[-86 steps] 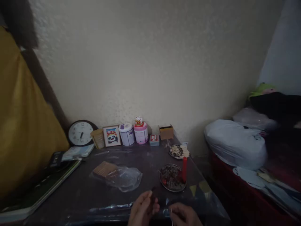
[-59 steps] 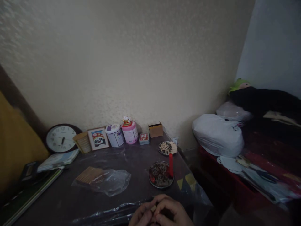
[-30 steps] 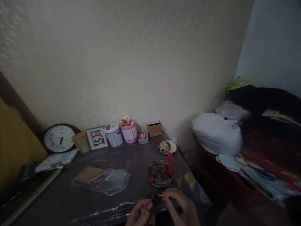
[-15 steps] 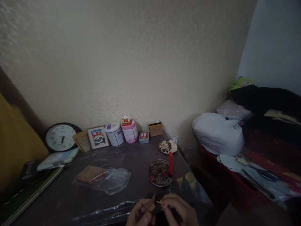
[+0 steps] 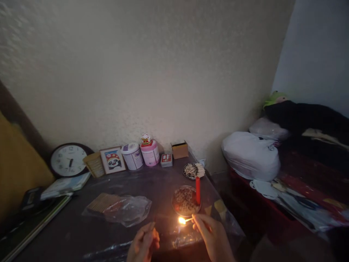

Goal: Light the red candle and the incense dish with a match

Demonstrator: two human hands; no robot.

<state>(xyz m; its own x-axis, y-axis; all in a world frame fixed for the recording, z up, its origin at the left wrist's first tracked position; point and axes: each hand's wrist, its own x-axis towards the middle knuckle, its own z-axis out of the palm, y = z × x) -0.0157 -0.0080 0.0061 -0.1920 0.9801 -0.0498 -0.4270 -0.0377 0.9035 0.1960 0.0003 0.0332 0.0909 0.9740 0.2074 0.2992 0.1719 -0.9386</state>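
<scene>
My right hand [image 5: 211, 234] pinches a lit match [image 5: 184, 220], its flame burning just in front of a round metal dish [image 5: 180, 207]. A red candle [image 5: 197, 190] stands upright at the dish's right side, unlit. My left hand [image 5: 144, 242] holds a small matchbox low at the table's front edge, apart from the flame. The dish holds dark bits and red pieces, lit by the flame.
A second dish of matchsticks [image 5: 193, 170] lies behind the candle. A plastic bag with wooden sticks [image 5: 118, 208] lies left. Clock [image 5: 68, 160], panda picture [image 5: 112, 159], tins [image 5: 150, 153] and small boxes line the wall. A bed with bags [image 5: 251, 155] is right.
The match was struck against the matchbox and now burns. My right hand moved forward toward the dish; my left hand drew back left with the box.
</scene>
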